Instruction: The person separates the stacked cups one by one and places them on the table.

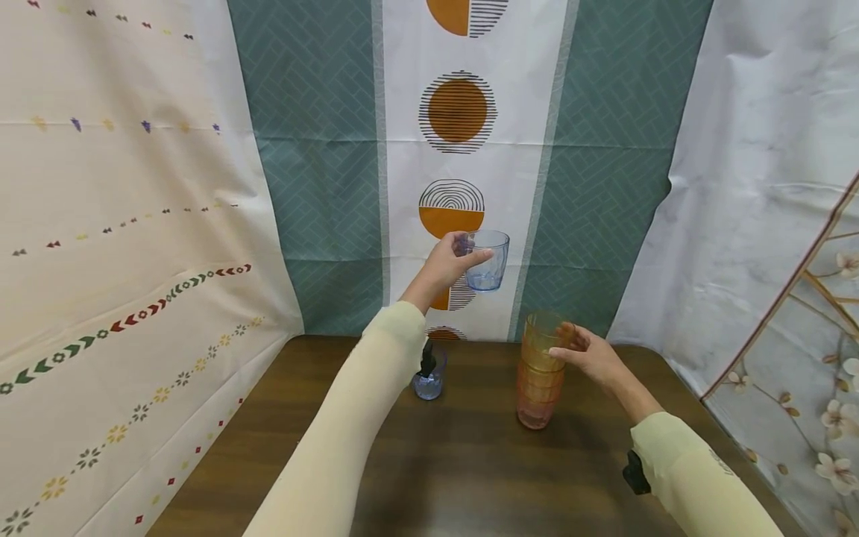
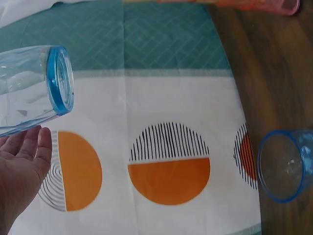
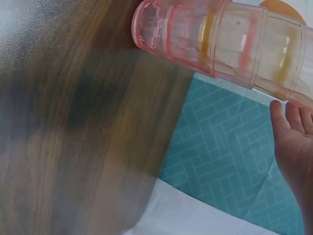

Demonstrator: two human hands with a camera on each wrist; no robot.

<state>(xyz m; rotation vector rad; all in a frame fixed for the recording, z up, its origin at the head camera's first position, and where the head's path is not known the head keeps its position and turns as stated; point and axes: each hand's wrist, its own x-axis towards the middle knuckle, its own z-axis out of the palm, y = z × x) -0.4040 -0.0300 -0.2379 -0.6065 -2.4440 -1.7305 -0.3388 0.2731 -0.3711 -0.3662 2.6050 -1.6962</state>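
Observation:
My left hand (image 1: 450, 265) holds a clear blue plastic cup (image 1: 488, 270) up in the air, with the thumb on its near side and fingers behind. In the left wrist view, the raised cup's blue base (image 2: 59, 81) shows above the fingers. Lower down, my right hand (image 1: 597, 359) grips the upper part of a tall stack of nested cups (image 1: 539, 377), yellow at the top and pink at the bottom. The right wrist view shows the stack (image 3: 195, 36) lengthwise, with fingertips (image 3: 277, 105) against its upper cup.
Another blue cup (image 1: 428, 382) stands on the dark wooden table (image 1: 463, 462), partly hidden behind my left sleeve. Patterned cloth (image 1: 335, 209) hangs behind the table, and pale curtains (image 1: 134, 298) hang along both sides.

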